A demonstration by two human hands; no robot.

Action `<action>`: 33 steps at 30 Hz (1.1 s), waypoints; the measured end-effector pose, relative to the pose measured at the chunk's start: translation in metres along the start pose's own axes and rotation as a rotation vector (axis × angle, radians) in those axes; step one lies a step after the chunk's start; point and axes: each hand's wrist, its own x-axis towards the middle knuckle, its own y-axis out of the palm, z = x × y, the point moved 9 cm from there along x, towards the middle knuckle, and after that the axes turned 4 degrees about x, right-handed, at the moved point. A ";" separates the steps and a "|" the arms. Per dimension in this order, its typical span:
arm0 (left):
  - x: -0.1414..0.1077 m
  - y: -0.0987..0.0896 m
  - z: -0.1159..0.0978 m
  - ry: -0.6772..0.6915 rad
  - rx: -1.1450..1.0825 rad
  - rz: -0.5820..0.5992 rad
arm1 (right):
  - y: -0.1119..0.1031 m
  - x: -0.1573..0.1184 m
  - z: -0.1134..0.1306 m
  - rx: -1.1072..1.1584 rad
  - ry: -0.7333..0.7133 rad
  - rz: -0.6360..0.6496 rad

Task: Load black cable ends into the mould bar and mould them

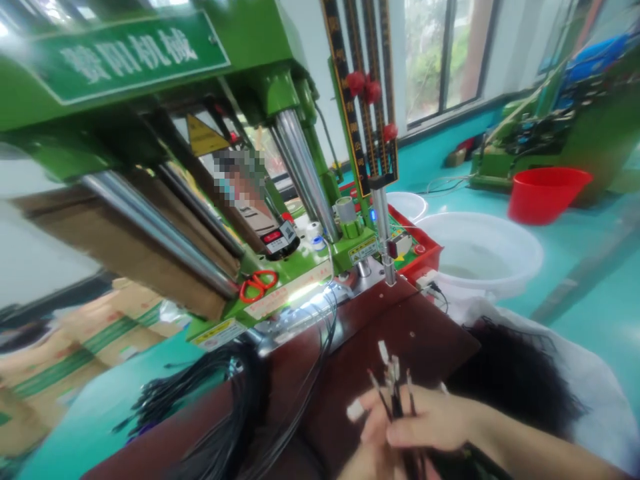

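My right hand [435, 420] reaches in from the lower right and is closed around a bundle of thin black cables [397, 403]. Their ends stick up above my fingers, some tipped with small whitish or metallic connectors. My left hand [365, 457] shows only partly at the bottom edge, its fingers closed against the same bundle just below. A small white piece [355, 409] shows beside its fingers; I cannot tell whether it is a connector or a finger cover. Both hands are over the front of a dark red-brown worktable [395, 327].
A green press machine [280, 280] stands behind the table, with red-handled scissors [258, 287] on its ledge. More black cables [245, 393] hang over the table's left side. Black strands lie on white sacking [590, 380] at right. Beyond are a white tub [520, 250] and red bucket [545, 193].
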 end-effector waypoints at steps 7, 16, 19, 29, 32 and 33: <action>0.030 0.017 -0.015 0.229 -0.663 -0.112 | -0.050 0.019 -0.002 0.346 -0.077 -0.309; 0.040 0.000 -0.009 0.174 -0.675 -0.319 | -0.046 0.039 0.037 -0.267 0.084 -0.046; 0.040 0.001 -0.012 0.137 -0.664 -0.315 | -0.041 0.037 0.031 -0.396 0.099 0.009; 0.041 -0.015 -0.034 0.183 -0.644 -0.449 | -0.034 0.040 0.034 -0.678 0.086 0.118; 0.045 -0.018 -0.036 0.187 -0.672 -0.422 | -0.036 0.046 0.031 -0.650 0.113 0.154; 0.046 -0.021 -0.036 0.182 -0.685 -0.420 | -0.040 0.050 0.026 -0.633 0.137 0.160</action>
